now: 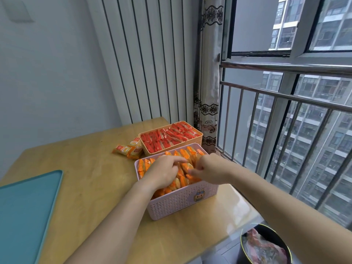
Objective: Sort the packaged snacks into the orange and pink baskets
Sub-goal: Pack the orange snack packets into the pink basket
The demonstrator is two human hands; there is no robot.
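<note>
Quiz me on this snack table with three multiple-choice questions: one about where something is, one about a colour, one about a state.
1. The loose packets lie: A) on a chair B) on the table beside the orange basket C) on the floor.
2. The snacks in the orange basket are: A) red B) blue C) green.
3. The pink basket is: A) tipped over B) bare C) upright and nearly full.
Answers: 1 B, they sit on the wood left of that basket; 2 A, their wrappers show red; 3 C, orange packets reach its rim.
</note>
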